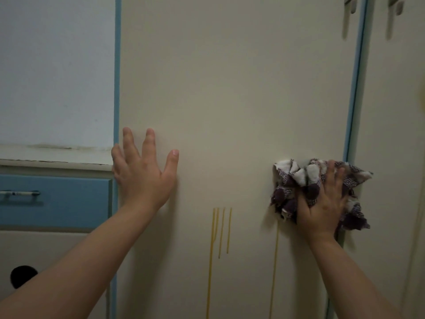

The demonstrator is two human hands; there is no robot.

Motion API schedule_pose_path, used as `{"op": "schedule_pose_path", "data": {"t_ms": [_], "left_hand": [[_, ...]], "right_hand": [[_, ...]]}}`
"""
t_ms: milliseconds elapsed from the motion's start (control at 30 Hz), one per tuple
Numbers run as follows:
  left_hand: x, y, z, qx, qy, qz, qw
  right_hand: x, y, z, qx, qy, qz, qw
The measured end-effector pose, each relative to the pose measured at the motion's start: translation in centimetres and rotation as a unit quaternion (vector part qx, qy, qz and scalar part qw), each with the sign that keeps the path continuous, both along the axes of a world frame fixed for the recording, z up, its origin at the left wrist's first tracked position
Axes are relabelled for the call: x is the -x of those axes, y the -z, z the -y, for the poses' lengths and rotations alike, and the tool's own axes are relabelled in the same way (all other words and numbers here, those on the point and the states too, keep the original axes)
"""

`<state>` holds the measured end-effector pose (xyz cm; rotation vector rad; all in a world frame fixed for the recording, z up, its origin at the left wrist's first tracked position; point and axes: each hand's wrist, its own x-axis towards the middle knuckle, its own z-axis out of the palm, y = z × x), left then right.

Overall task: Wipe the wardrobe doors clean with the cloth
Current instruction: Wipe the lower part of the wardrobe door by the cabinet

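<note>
A cream wardrobe door (230, 88) with blue edging fills the middle of the view. My right hand (324, 203) presses a crumpled purple-and-white cloth (299, 176) flat against the door near its right edge. My left hand (142, 171) rests open on the door's left side, fingers spread, holding nothing. Thin yellow drip streaks (220, 231) run down the door between and below my hands. One streak continues down from under the cloth.
A second cream door (391, 111) lies to the right, with handles (349, 5) near the top. At left are a blue drawer (57, 201) with a bar handle (19, 193), a worn ledge above it, and a pale wall.
</note>
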<state>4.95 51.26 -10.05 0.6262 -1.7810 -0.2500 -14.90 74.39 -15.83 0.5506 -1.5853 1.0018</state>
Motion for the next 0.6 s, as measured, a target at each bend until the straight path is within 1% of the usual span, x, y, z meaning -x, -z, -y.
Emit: {"op": "schedule_pose_path", "data": {"t_ms": [167, 300, 367, 500, 600], "left_hand": [[0.1, 0.2, 0.2, -0.002, 0.002, -0.008, 1.0], [-0.1, 0.2, 0.4, 0.001, 0.017, -0.013, 1.0], [-0.5, 0.3, 0.5, -0.002, 0.04, -0.025, 0.999], [-1.2, 1.0, 0.8, 0.01, 0.086, -0.077, 0.993], [-1.8, 2.7, 1.6, -0.038, 0.103, -0.085, 0.99]], "right_hand": [[-0.7, 2.8, 1.5, 0.018, 0.006, -0.001, 1.0], [-2.1, 4.0, 3.9, 0.025, 0.011, 0.016, 0.999], [-2.9, 4.5, 5.1, 0.009, 0.018, 0.018, 1.0], [-5.7, 4.9, 8.8, -0.048, 0.035, -0.002, 0.998], [-7.9, 4.7, 11.9, -0.076, 0.035, -0.006, 0.997]]}}
